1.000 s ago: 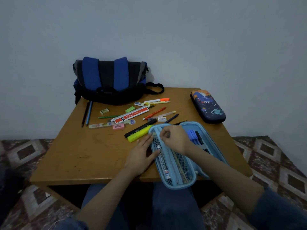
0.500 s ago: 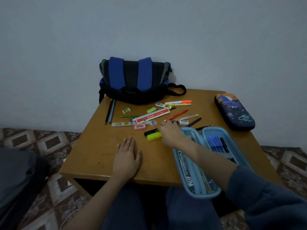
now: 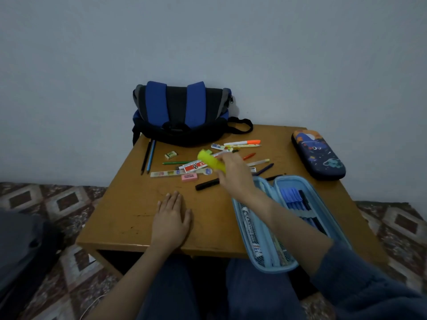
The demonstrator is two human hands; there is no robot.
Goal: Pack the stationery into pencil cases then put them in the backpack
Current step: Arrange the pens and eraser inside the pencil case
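Yellow highlighter (image 3: pixel 209 160) now off the table (image 3: pixel 138 215) — right hand (image 3: pixel 236 179) fingers (image 3: pixel 227 158) grip it, long axis slanting far-left.

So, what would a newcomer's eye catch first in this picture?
Probably the bright yellow highlighter, held up by the right hand above the middle of the table. Next, the open light blue pencil case at the near right edge, and the blue and black backpack at the far edge.
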